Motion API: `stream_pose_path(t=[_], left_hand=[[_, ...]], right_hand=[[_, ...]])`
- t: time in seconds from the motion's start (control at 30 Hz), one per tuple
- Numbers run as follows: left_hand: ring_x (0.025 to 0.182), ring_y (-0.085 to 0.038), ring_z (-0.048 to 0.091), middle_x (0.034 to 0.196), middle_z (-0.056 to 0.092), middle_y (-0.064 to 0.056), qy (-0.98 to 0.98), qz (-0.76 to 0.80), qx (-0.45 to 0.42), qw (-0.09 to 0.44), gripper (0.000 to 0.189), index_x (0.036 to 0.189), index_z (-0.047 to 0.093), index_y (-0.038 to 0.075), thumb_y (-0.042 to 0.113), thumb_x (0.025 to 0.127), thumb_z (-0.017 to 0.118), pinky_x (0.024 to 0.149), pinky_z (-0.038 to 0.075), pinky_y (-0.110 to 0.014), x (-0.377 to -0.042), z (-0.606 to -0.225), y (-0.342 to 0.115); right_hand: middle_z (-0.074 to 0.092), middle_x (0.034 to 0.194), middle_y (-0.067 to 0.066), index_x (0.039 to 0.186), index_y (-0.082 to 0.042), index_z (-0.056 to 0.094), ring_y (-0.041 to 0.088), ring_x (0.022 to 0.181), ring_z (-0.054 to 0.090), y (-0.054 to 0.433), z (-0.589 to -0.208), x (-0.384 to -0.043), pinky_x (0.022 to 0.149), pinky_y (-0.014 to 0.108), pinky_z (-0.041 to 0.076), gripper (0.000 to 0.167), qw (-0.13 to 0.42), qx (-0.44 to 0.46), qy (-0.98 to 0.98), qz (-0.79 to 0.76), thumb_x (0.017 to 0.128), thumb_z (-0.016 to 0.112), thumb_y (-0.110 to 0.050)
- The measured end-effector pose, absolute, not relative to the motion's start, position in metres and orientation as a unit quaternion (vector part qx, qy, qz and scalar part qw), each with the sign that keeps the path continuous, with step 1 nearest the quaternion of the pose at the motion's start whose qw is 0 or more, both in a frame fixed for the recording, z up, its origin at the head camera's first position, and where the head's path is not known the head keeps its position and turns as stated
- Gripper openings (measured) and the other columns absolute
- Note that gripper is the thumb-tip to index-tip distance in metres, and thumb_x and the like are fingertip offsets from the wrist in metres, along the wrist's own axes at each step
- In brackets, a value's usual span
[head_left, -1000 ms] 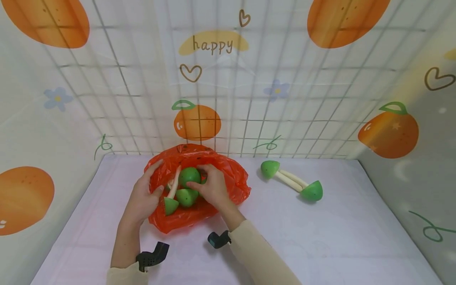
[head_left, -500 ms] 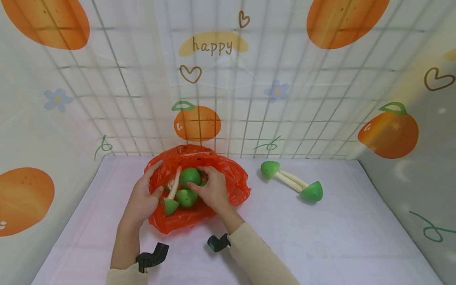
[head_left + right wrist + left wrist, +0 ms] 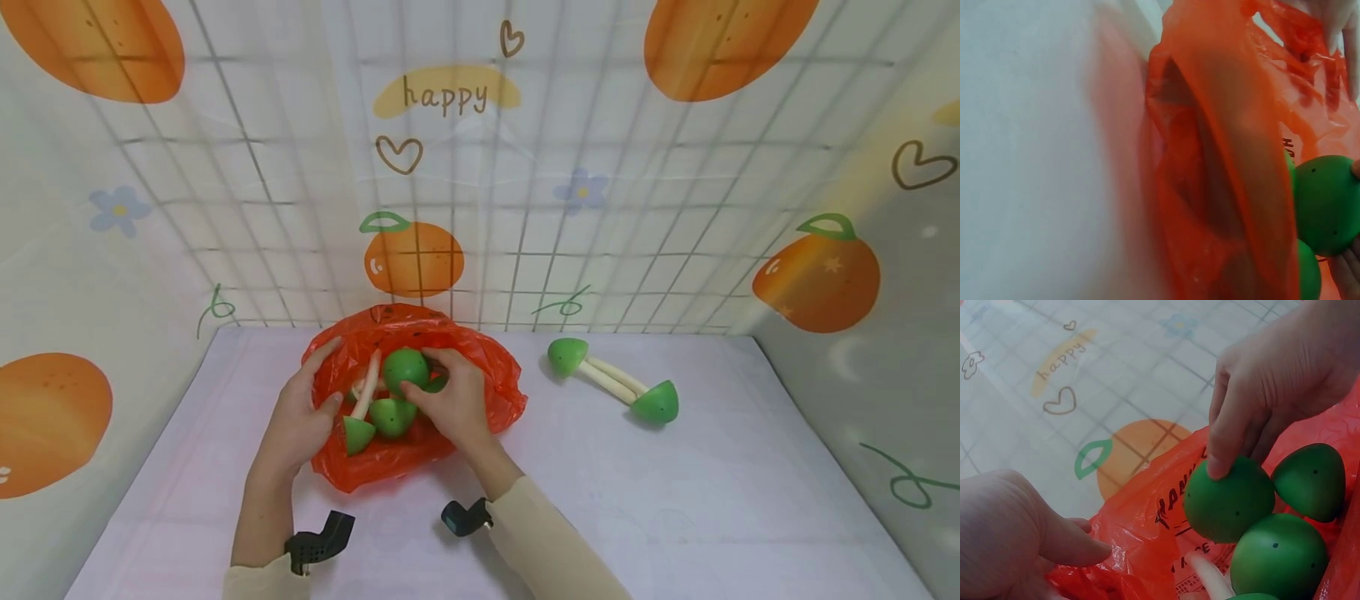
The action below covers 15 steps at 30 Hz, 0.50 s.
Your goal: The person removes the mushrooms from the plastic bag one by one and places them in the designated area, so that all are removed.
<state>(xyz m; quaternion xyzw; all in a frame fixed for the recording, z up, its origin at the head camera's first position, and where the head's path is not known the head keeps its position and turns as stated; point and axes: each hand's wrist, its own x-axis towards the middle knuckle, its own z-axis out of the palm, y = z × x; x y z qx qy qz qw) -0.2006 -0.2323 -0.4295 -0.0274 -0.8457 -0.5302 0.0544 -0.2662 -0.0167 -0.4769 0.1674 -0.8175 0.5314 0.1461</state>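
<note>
A crumpled red plastic bag (image 3: 498, 379) sits with its mouth open, holding several toy mushrooms with green, dotted caps and pale stems. My right hand (image 3: 453, 396) pinches one toy mushroom (image 3: 406, 371) by its cap between thumb and fingers; its stem is mostly hidden. My left hand (image 3: 303, 417) grips the bag's left rim, thumb on the inner side and fingers outside. Below the held cap lie another green mushroom cap (image 3: 392, 417) and a mushroom (image 3: 360, 435) whose stem points up. In the left wrist view, a further cap (image 3: 1313, 481) rests beside the pinched one.
Two more toy mushrooms lie outside on the table to the right, one cap (image 3: 567, 357) farther back and one cap (image 3: 656, 402) nearer, their stems side by side. Behind the table (image 3: 712, 500) stands a wall sheet (image 3: 480, 175) printed with a grid and oranges.
My right hand has shifted slightly to the right and up, and the pinched mushroom cap has moved with it. The left hand and bag have stayed about where they were.
</note>
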Motion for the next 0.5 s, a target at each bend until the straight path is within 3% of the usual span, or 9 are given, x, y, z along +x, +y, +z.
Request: stream_pose_path(t=[0.27, 0.5], left_hand=[[0.156, -0.038, 0.026, 0.169, 0.032, -0.011, -0.849, -0.527, -0.019, 0.048, 0.075, 0.166, 0.032, 0.020, -0.007, 0.100, 0.055, 0.117, 0.036, -0.065, -0.200, -0.429, -0.231], [0.155, -0.038, 0.028, 0.169, 0.032, -0.010, -0.847, -0.529, -0.015, 0.044, 0.076, 0.166, 0.032, 0.021, -0.006, 0.100, 0.056, 0.113, 0.040, -0.064, -0.201, -0.430, -0.229]], right_hand=[[0.074, 0.119, 0.012, 0.126, 0.001, 0.072, 0.028, 0.106, 0.073, -0.006, -0.469, -0.259, 0.090, 0.044, 0.063, 0.051, 0.165, 0.175, -0.801, 0.548, 0.082, 0.091, -0.015], [0.073, 0.122, 0.011, 0.128, -0.001, 0.072, 0.029, 0.110, 0.071, 0.006, -0.466, -0.250, 0.094, 0.054, 0.060, 0.050, 0.156, 0.171, -0.791, 0.566, 0.084, 0.090, -0.016]])
